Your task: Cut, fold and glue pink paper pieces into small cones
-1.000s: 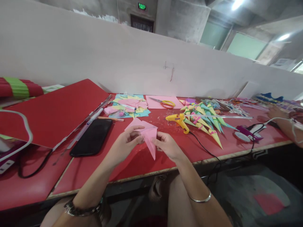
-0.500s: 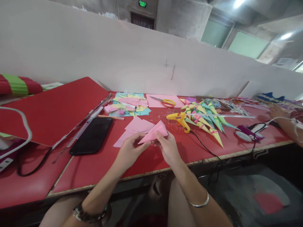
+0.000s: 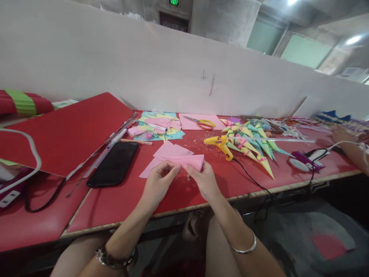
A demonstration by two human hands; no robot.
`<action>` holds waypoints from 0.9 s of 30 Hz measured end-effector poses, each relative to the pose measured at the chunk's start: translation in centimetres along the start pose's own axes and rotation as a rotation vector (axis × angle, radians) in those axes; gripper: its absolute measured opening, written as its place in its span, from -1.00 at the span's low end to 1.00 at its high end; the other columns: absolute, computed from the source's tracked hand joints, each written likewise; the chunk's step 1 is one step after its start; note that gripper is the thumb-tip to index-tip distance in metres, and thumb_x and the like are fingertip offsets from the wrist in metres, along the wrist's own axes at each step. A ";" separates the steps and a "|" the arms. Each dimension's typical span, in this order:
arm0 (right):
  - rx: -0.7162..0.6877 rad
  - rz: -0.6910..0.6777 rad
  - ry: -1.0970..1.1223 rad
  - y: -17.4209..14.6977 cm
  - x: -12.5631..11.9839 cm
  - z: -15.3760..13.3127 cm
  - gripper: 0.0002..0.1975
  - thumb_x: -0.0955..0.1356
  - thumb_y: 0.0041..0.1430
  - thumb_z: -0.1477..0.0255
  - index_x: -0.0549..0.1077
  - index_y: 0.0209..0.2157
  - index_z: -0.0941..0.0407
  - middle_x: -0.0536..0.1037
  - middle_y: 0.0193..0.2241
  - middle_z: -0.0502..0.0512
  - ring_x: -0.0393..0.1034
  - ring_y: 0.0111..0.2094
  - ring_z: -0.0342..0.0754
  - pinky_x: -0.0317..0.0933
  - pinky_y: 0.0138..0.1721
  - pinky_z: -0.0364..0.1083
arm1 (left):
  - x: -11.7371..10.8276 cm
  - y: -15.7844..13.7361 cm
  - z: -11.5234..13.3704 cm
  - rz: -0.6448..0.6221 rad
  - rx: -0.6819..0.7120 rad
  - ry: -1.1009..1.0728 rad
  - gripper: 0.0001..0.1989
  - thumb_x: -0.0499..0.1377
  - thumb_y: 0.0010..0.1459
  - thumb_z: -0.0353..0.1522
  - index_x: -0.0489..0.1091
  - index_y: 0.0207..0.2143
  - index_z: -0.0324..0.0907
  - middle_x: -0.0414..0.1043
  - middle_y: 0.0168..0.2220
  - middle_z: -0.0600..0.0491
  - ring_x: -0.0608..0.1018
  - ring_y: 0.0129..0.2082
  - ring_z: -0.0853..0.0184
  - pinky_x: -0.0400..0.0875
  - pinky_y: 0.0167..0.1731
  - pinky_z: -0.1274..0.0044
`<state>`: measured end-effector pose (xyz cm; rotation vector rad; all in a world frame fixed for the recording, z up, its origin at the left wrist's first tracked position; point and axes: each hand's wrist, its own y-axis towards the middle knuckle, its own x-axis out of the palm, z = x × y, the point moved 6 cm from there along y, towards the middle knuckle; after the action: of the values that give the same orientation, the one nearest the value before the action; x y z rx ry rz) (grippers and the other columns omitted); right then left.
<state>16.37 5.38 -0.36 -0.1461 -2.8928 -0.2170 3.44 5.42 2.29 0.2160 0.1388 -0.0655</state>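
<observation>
Between both hands is a piece of pink paper (image 3: 193, 161), rolled or folded into a narrow shape and held just above the red table (image 3: 184, 192). My left hand (image 3: 161, 179) pinches its left end between thumb and fingers. The right end is gripped by my right hand (image 3: 202, 179), thumb in front and fingers behind. Flat pink paper pieces (image 3: 170, 150) lie on the table behind the hands. A yellow glue gun (image 3: 219, 145) rests to the right of them, and a pile of pastel paper cones (image 3: 250, 142) lies beyond it.
A black phone (image 3: 113, 164) and a marker (image 3: 117, 138) lie at the left, beside a raised red board (image 3: 72, 134). Orange-handled scissors (image 3: 201, 122) rest on pink paper at the back. A dark cord (image 3: 250, 175) crosses the front edge. Another person's arm (image 3: 350, 150) reaches in at far right.
The pink paper has turned from a pointed cone shape to a flatter, more level strip. My right thumb has shifted lower along it, and the view has moved slightly.
</observation>
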 end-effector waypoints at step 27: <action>0.030 -0.046 0.007 -0.4 1.0 -0.7 -0.85 0.36 -0.14 0.38 0.39 -0.62 0.17 0.36 -0.73 -0.10 0.19 -0.72 -0.26 0.14 -0.67 -0.23 | -1.2 -0.2 -0.6 0.176 0.071 -0.207 -0.77 0.09 0.07 -0.29 0.31 -0.59 -0.19 0.22 -0.63 0.19 0.23 -0.64 0.50 0.13 -0.59 0.63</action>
<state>15.48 4.93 0.48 -0.0730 -2.8933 -0.1822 2.18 5.38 1.79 0.2897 -0.0892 0.0829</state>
